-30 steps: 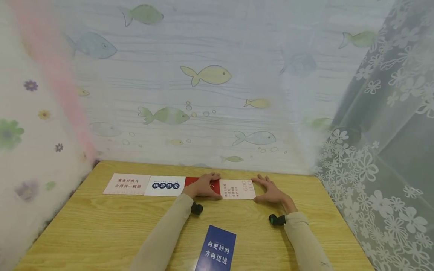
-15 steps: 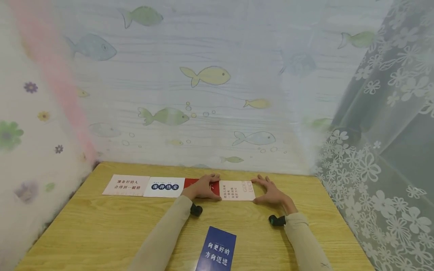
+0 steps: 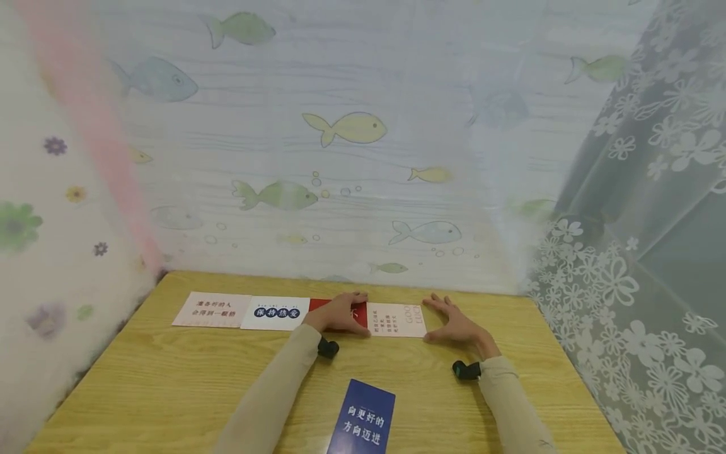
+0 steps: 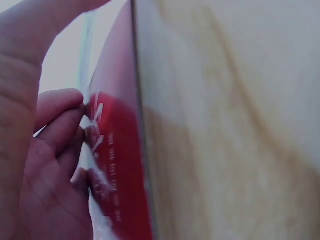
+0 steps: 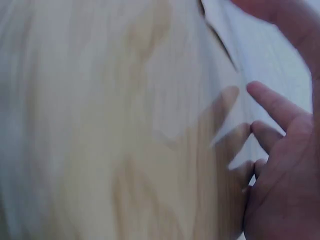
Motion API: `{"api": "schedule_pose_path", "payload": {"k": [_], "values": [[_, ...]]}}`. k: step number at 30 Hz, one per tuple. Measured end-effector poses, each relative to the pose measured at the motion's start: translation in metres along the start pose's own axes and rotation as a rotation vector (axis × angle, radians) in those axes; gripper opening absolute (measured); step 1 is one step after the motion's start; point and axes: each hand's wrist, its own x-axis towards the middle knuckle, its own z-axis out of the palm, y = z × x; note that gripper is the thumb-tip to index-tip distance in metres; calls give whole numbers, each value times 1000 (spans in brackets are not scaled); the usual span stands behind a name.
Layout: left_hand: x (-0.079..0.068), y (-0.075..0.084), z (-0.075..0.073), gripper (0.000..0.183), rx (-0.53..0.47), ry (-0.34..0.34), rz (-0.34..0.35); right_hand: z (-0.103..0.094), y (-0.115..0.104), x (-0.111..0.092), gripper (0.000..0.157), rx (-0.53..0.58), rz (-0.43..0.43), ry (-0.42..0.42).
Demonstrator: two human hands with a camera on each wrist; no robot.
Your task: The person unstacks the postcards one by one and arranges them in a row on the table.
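My left hand [image 3: 342, 313] arches over a red card [image 3: 358, 313], its thumb and fingers spread toward the card's near and far edges. In the left wrist view the fingertips touch the table beside the red card [image 4: 122, 165]. Directly right of it lies a pale pink card [image 3: 397, 320] printed "GOOD LUCK" and Chinese characters. My right hand [image 3: 455, 321] rests with thumb and fingers spread at that card's right edge, holding nothing. To the left, a white card [image 3: 275, 321] with blue circles and another pale pink card [image 3: 212, 318] continue the row.
A dark blue card [image 3: 363, 416] with white characters lies at the table's near side, between the forearms. The wooden table [image 3: 170, 378] meets a fish-patterned curtain [image 3: 351, 208] at the back. A lace-flower curtain [image 3: 618, 315] hangs along the right side.
My right hand has eased slightly to the right at the pink card's edge, uncovering more of its print. The left hand and the row of cards stay in place.
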Motion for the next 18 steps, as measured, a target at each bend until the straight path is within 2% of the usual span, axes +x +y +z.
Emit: {"api": "schedule_pose_path", "payload": {"k": [4, 7, 9, 14, 18], "values": [[-8, 7, -3, 95, -11, 5, 18, -3, -1, -1, 89, 79, 33, 11], [-20, 15, -6, 91, -4, 14, 63, -3, -5, -5, 82, 148, 23, 54], [-32, 19, -8, 90, 31, 8, 93, -2, -13, -10, 79, 182, -3, 86], [-69, 28, -4, 81, 144, -60, 158, 8, -46, -35, 73, 136, -81, 132], [-98, 35, 8, 74, 251, -100, 201, 26, -73, -63, 67, 113, -162, 86]]}}
